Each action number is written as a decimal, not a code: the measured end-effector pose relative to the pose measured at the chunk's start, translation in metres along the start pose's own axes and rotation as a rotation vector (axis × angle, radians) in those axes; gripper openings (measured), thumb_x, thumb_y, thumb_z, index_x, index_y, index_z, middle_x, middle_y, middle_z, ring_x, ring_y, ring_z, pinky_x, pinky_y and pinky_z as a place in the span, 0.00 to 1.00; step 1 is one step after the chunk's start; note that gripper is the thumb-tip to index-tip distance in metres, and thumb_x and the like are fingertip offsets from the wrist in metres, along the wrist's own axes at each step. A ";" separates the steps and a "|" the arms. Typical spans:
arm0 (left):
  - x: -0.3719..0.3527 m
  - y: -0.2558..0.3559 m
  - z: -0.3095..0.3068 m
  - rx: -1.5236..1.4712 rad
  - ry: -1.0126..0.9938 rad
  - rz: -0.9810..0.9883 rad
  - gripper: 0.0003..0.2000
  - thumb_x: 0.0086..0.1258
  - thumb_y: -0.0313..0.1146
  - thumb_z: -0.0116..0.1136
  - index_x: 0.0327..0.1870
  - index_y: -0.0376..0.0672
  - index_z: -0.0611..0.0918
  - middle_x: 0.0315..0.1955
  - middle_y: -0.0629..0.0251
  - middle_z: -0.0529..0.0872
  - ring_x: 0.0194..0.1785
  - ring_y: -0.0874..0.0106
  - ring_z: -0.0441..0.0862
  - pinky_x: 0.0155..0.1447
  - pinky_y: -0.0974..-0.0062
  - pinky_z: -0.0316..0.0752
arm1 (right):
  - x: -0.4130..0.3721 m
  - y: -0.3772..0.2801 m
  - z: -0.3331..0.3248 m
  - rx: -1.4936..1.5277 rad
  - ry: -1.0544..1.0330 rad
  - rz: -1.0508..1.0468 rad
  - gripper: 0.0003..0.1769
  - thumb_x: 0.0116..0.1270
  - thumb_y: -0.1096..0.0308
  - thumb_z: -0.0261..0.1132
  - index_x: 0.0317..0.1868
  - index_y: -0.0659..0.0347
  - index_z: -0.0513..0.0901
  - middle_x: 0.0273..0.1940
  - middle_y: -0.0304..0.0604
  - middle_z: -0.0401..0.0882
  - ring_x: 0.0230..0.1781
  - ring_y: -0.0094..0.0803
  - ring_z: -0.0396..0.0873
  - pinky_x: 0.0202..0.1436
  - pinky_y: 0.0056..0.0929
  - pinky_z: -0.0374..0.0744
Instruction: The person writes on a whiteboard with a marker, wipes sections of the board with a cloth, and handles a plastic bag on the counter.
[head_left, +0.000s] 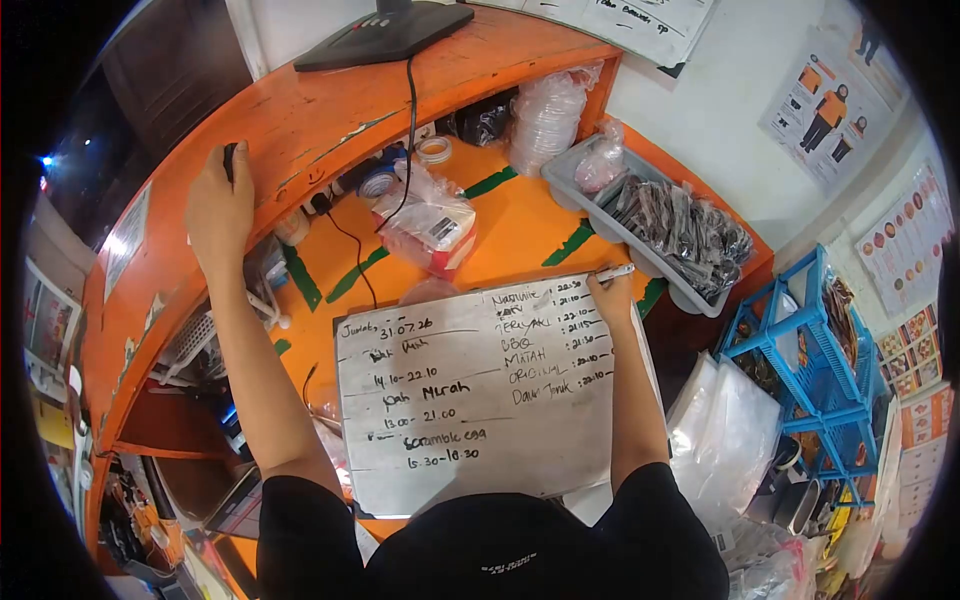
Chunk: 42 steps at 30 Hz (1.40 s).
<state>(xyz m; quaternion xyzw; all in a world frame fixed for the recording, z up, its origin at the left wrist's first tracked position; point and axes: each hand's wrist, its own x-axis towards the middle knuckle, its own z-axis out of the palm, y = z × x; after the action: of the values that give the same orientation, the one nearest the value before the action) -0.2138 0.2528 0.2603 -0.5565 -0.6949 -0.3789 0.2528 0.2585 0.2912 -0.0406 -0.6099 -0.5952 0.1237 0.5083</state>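
Observation:
A whiteboard (470, 440) with handwritten lists and times lies on the orange counter in front of me. My right hand (611, 297) rests at the board's top right corner and holds a white marker (615, 271) pointing right. My left hand (218, 208) is stretched out to the upper orange shelf (300, 120) and is closed on a small dark object (230, 158) at the shelf's edge. What that object is I cannot tell.
A bagged package (432, 228) and tape rolls (433, 149) lie beyond the board. A grey tray (568, 190) of dark wrapped items stands at the right. A blue rack (810, 370) and clear plastic bags (720, 430) stand further right. A monitor base (385, 35) with its cable sits on the shelf.

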 end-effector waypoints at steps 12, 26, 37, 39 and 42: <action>-0.001 0.006 -0.003 -0.004 -0.008 0.001 0.21 0.73 0.47 0.42 0.44 0.36 0.78 0.37 0.44 0.82 0.44 0.49 0.79 0.46 0.58 0.72 | 0.015 0.030 -0.013 0.097 0.069 -0.001 0.09 0.50 0.72 0.68 0.28 0.65 0.77 0.24 0.41 0.74 0.25 0.30 0.72 0.32 0.28 0.71; 0.001 0.000 0.000 0.000 -0.011 0.008 0.22 0.72 0.49 0.42 0.42 0.35 0.78 0.35 0.44 0.82 0.42 0.48 0.80 0.44 0.56 0.72 | -0.007 -0.014 0.002 0.089 -0.085 -0.011 0.09 0.48 0.72 0.69 0.26 0.64 0.77 0.25 0.45 0.77 0.27 0.38 0.75 0.34 0.33 0.73; 0.003 -0.006 0.005 0.005 0.003 0.018 0.22 0.72 0.49 0.43 0.44 0.35 0.78 0.36 0.45 0.82 0.43 0.49 0.80 0.46 0.57 0.72 | -0.019 -0.019 0.014 -0.048 -0.067 -0.102 0.08 0.47 0.73 0.69 0.26 0.64 0.78 0.27 0.43 0.78 0.30 0.36 0.75 0.35 0.33 0.73; 0.002 -0.006 0.006 -0.010 0.020 0.021 0.22 0.72 0.49 0.43 0.43 0.35 0.78 0.36 0.44 0.82 0.43 0.49 0.80 0.45 0.57 0.72 | -0.018 -0.017 0.012 -0.138 -0.020 -0.194 0.08 0.49 0.75 0.69 0.28 0.65 0.78 0.26 0.42 0.77 0.24 0.28 0.75 0.29 0.27 0.73; 0.001 -0.002 0.003 -0.004 0.024 0.023 0.22 0.72 0.49 0.43 0.44 0.35 0.78 0.36 0.44 0.82 0.43 0.49 0.80 0.46 0.57 0.72 | -0.011 -0.015 0.008 0.019 -0.102 -0.066 0.08 0.51 0.75 0.69 0.30 0.64 0.77 0.26 0.41 0.76 0.25 0.27 0.74 0.30 0.27 0.73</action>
<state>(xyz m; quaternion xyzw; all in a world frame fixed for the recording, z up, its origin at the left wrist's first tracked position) -0.2157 0.2554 0.2585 -0.5604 -0.6845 -0.3840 0.2645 0.2405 0.2819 -0.0373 -0.5782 -0.6390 0.1436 0.4867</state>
